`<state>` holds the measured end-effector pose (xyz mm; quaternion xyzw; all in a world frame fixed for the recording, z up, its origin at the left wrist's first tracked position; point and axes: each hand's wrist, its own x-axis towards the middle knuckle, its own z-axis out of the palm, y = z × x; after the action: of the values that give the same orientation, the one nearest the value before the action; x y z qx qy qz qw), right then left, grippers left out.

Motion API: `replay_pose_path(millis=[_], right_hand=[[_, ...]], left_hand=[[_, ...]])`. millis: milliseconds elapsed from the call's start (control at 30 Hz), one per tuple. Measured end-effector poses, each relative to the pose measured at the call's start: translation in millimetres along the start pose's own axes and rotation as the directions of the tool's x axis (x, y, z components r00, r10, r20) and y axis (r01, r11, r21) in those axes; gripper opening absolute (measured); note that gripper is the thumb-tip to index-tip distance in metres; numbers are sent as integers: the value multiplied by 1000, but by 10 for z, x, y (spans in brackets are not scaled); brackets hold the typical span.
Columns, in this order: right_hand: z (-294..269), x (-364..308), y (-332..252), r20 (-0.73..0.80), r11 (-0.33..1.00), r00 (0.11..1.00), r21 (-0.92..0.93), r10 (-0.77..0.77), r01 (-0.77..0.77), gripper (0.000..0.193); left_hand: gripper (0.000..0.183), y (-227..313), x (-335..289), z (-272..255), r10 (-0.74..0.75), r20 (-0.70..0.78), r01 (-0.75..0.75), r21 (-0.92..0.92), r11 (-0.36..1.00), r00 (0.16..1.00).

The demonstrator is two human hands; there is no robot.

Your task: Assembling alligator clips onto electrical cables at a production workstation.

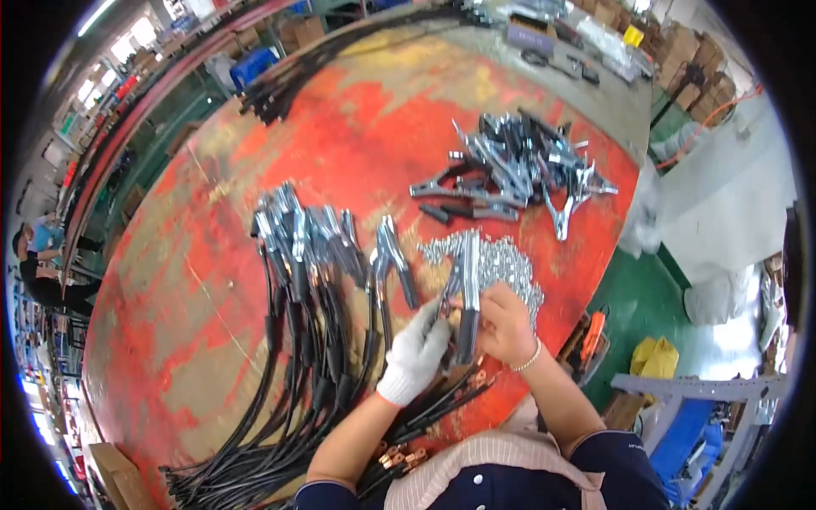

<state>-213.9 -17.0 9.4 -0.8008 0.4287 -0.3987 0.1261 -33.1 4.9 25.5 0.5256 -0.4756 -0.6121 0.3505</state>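
In front of me, a metal spring clamp (469, 265) with a black handle sleeve stands jaws-up between my hands. My left hand (416, 354), in a white glove, is closed around its left handle. My bare right hand (507, 326) presses its bent fingers against the clamp from the right; its fingertips are partly hidden behind the black sleeve. Just beyond lies a pile of small silvery screws or nuts (510, 270). Left of my hands is a clamp fitted on a black cable (388, 251), beside a bundle of similar clamps on cables (293, 229).
Loose clamps (518, 166) are heaped at the far right of the red, worn table (212, 280). Black cables with copper lugs (404, 459) lie near my body. More black cables (272, 98) run along the far edge. At far left, a person (51, 263) stands by another bench.
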Motion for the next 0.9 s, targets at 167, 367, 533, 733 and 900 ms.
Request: replay_pose_path(millis=[167,367,533,733,900], right_hand=[[40,-50,55,-39,998,999,61,31,-29,20],[38,2,103,6,992,1000,123,-3,2,15],[-316,49,612,-218,943,952,-207,214,-259,24],[-831,45,1602,-247,569,795,-584,555,-579,54],[-882,91,2009,-74,635,790,-551,609,-541,41]], left_hand=[[41,-143,7,-4,29,-9,-30,-82,996,1000],[43,-261,88,-11,86,-80,-79,86,993,993],[44,124,150,-259,226,-225,-139,347,927,948],[35,109,583,-504,110,-341,332,939,85,934],[32,145,267,-442,324,-177,196,980,-26,929]])
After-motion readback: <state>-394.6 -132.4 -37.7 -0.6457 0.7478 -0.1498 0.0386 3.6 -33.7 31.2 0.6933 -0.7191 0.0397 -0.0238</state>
